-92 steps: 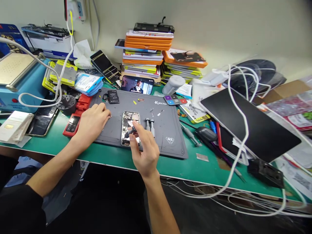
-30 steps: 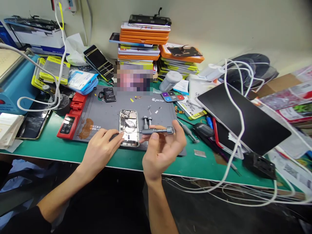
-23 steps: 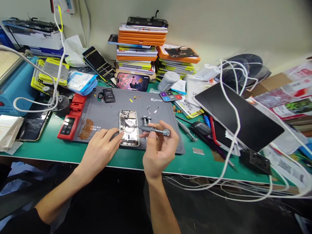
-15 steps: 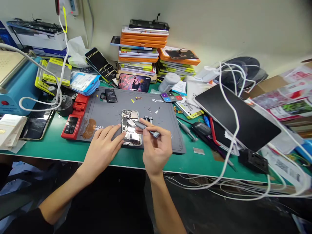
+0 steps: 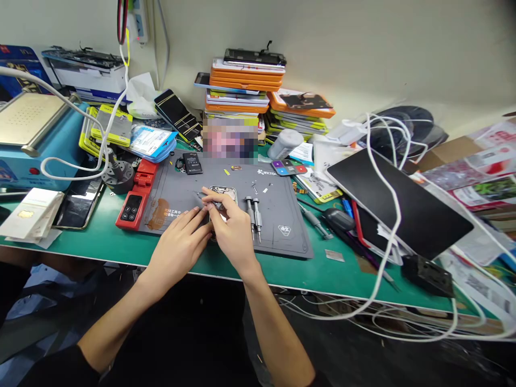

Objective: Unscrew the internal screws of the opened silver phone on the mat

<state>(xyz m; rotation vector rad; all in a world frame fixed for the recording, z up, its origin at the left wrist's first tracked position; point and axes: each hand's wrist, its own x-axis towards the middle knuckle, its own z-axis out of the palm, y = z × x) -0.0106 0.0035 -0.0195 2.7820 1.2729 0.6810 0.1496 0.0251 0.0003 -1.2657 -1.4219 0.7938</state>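
Observation:
An opened phone (image 5: 224, 190) with its insides showing lies on a grey work mat (image 5: 282, 220); my hands cover most of it. My right hand (image 5: 231, 231) is closed in a pinch on a small grey screwdriver (image 5: 207, 199), which lies low over the phone's upper left part. My left hand (image 5: 181, 242) rests on the mat with its fingers stretched out against the phone's left edge, holding nothing. Two more screwdrivers (image 5: 254, 212) lie side by side on the mat just right of my right hand.
On the mat are a small black part (image 5: 192, 163) and tiny loose pieces (image 5: 255, 188). A red device (image 5: 133, 204) sits at the mat's left edge, a blue machine (image 5: 24, 140) further left. Stacked orange boxes (image 5: 245, 80) stand behind. A black tablet (image 5: 399, 199) and white cables (image 5: 387, 177) lie right.
My right hand brought the screwdriver from the air at the right down over the phone, now pointing left. My left hand stayed by the phone's left edge.

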